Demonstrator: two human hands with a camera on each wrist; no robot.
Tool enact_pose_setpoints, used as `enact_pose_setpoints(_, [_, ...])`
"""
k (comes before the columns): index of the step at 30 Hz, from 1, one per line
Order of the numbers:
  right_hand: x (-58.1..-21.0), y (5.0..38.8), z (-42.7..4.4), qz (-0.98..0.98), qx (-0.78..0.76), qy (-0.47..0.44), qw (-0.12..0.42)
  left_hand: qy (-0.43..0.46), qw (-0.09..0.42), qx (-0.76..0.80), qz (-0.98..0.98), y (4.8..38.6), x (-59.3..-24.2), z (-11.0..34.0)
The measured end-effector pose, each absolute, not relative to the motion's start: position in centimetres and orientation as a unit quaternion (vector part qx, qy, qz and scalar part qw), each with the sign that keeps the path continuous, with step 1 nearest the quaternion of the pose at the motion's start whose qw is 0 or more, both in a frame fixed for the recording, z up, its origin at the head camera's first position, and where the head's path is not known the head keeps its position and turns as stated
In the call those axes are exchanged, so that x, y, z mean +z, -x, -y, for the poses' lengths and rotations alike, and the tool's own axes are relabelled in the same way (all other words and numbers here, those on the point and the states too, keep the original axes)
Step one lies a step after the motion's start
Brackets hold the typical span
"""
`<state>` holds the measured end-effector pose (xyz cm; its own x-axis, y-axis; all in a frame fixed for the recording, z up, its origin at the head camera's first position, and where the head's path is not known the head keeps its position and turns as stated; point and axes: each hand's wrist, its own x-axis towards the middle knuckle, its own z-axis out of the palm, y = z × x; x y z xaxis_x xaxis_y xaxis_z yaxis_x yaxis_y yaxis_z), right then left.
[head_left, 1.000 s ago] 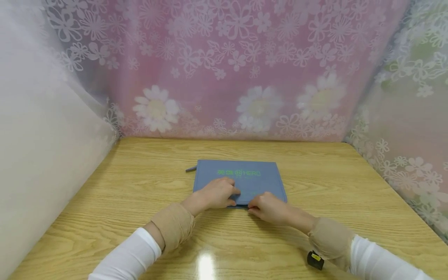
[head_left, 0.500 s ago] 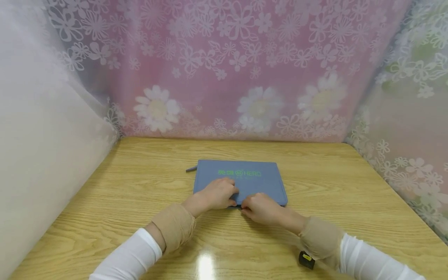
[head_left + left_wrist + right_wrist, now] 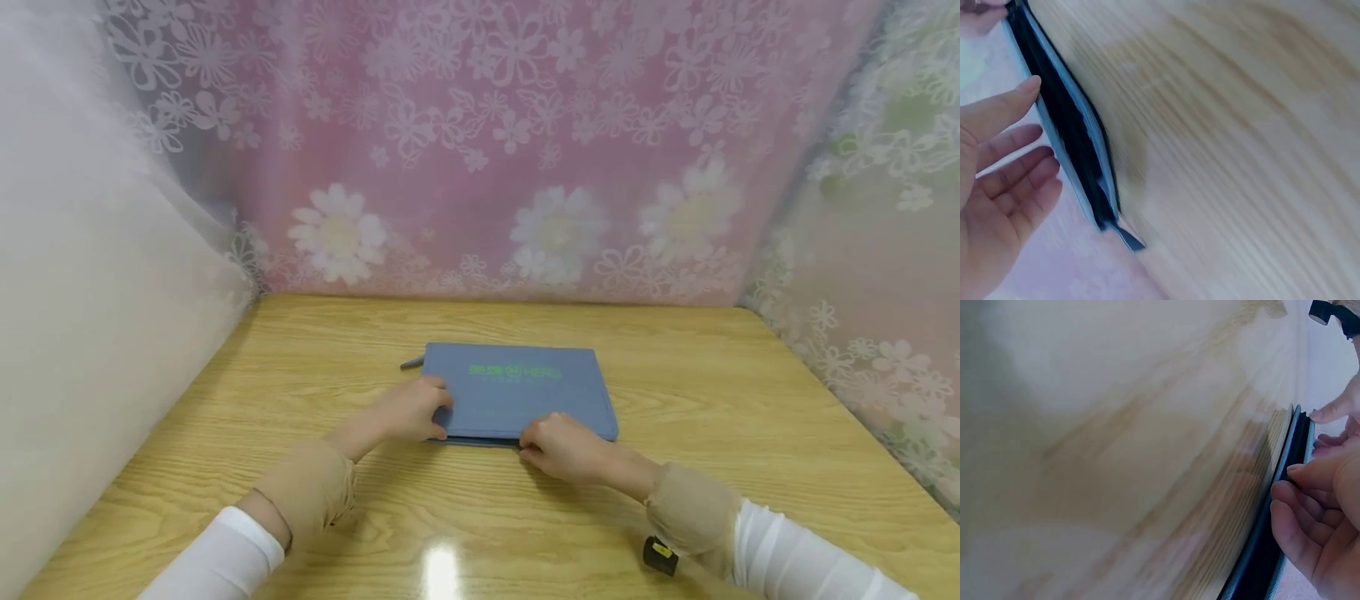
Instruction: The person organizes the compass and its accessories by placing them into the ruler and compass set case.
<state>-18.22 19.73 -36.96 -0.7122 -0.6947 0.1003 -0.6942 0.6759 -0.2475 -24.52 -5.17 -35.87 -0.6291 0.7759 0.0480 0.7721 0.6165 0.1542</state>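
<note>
A blue zip case with green lettering lies flat on the wooden table. Its front edge faces me, and in the left wrist view a dark gap runs along that edge to a fabric tab at the end. My left hand is at the case's front left corner, the thumb touching the upper edge and the other fingers loosely bent over the cover. Midway along the front edge, my right hand pinches what looks like the zipper pull between thumb and forefinger; the fingertips mostly hide it.
A small black object with a yellow mark lies near the right wrist. Floral curtains hang behind the table and at its sides. Both wrists wear beige wraps.
My right hand slid a little left along the front edge, then stayed there. My left hand moved left from the middle of the cover to the case's left corner, uncovering more of the edge.
</note>
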Motion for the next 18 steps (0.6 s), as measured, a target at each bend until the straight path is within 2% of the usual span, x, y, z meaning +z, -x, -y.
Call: enact_pose_setpoints(18, [-37.1, 18.6, -18.2, -0.912, -0.148, 0.383, 0.009, -0.434, 0.043, 0.114, -0.893, 24.9, -35.9, 6.4])
